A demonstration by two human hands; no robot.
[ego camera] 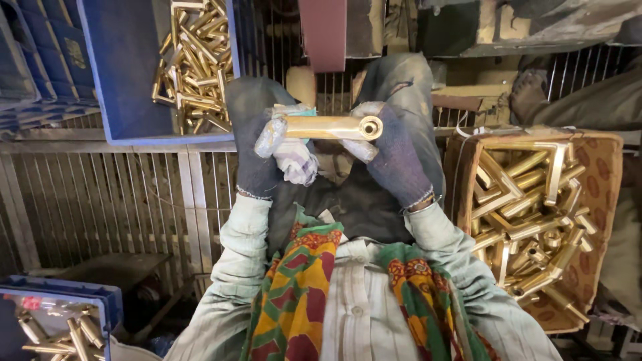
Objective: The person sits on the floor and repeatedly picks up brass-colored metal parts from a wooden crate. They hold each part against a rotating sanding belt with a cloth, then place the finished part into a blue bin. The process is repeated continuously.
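Note:
A shiny brass tube (331,127) with a round open end lies level between both my gloved hands, just below a reddish-brown sanding belt (324,33). My left hand (257,137), in a dark worn glove with pale taped fingertips, grips the tube's left end. Holding the right end by the opening is my right hand (394,154), also in a dark glove. My pale green sleeves and a patterned scarf fill the lower middle.
A blue crate (124,80) at the upper left holds several brass pieces (197,60). A cloth-lined box (602,200) on the right is heaped with brass angle fittings. Another blue crate (100,297) with brass parts sits at the lower left. Metal grating lies below.

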